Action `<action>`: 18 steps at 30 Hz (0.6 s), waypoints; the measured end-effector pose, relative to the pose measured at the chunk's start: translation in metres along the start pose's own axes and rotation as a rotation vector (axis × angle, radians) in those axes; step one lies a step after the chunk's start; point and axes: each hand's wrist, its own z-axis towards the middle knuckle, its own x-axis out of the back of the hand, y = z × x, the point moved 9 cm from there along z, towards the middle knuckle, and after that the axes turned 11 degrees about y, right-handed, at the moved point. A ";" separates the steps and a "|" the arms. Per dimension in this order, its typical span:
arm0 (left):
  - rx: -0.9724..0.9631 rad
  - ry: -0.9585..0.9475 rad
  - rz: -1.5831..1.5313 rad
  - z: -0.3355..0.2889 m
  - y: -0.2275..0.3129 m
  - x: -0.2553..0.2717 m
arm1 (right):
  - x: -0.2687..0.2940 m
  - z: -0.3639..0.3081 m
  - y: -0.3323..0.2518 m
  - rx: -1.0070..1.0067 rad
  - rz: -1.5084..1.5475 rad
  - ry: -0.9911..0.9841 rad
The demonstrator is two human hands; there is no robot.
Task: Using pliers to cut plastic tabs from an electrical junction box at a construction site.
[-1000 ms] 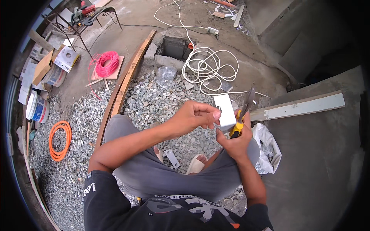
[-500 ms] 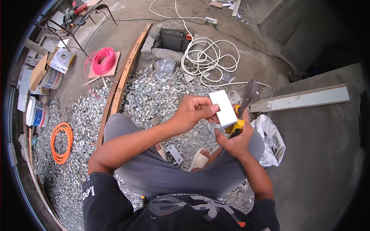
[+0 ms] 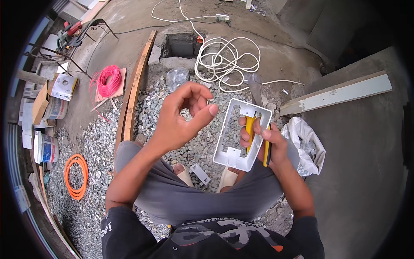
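Note:
A white rectangular electrical box frame (image 3: 221, 137) hangs tilted in front of me, with gravel showing through its middle. My right hand (image 3: 276, 144) grips it together with pliers (image 3: 255, 86) that have a grey head and yellow-and-black handles. Some of its fingers and one handle show inside the frame. Left of the frame, apart from it, my left hand (image 3: 179, 114) is raised with its fingers curled toward the thumb. A tiny pale bit seems to sit at the thumb tip, too small to name. A white plastic piece (image 3: 200, 173) lies on the gravel between my feet.
Coiled white cable (image 3: 233, 64) lies ahead beside a square pit (image 3: 181, 45). Wooden planks (image 3: 139, 82) run along the left, near pink tubing (image 3: 108, 81) and an orange hose coil (image 3: 76, 177). A white sack (image 3: 306, 144) and a white-faced board (image 3: 345, 95) are at right.
My left hand has let go of the white box frame and moved left and up. The frame has turned in my right hand, so its hollow inside now shows.

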 end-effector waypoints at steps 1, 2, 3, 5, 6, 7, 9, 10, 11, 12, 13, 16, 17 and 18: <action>0.020 0.153 -0.285 0.003 -0.006 0.014 | -0.004 0.000 0.004 -0.062 0.020 -0.015; 0.021 0.145 -0.282 0.006 -0.009 0.011 | -0.003 -0.001 0.001 -0.058 0.027 -0.011; 0.258 -0.061 -0.511 0.003 -0.024 -0.015 | -0.002 -0.002 0.003 -0.092 -0.014 -0.016; 0.577 -0.278 -0.796 -0.013 -0.029 -0.049 | -0.006 -0.004 0.008 -0.127 -0.123 -0.009; 0.583 -0.278 -0.784 -0.016 -0.032 -0.051 | -0.006 -0.003 0.009 -0.126 -0.111 -0.012; 0.603 -0.258 -0.821 -0.019 -0.039 -0.052 | -0.002 -0.003 0.013 -0.153 -0.227 -0.006; 0.664 -0.163 -0.820 -0.020 -0.046 -0.046 | 0.004 -0.003 0.018 -0.138 -0.420 0.063; 0.671 -0.171 -0.801 -0.020 -0.048 -0.043 | 0.002 -0.002 0.023 -0.132 -0.400 0.064; 0.614 -0.061 -0.712 -0.014 -0.053 -0.032 | 0.006 -0.001 0.012 0.071 -0.618 0.133; 0.553 0.040 -0.620 -0.008 -0.056 -0.020 | 0.006 -0.005 -0.002 0.274 -0.833 0.212; 0.539 0.100 -0.573 -0.003 -0.057 -0.011 | 0.011 -0.004 -0.006 0.254 -0.734 0.253; 0.418 0.272 -0.389 0.007 -0.059 0.027 | 0.019 0.003 -0.007 0.279 -0.608 0.282; 0.395 0.264 -0.508 0.013 -0.064 0.027 | 0.024 0.005 -0.004 0.259 -0.660 0.296; 0.397 0.218 -0.618 0.017 -0.064 0.033 | 0.015 0.004 -0.002 0.197 -0.659 0.306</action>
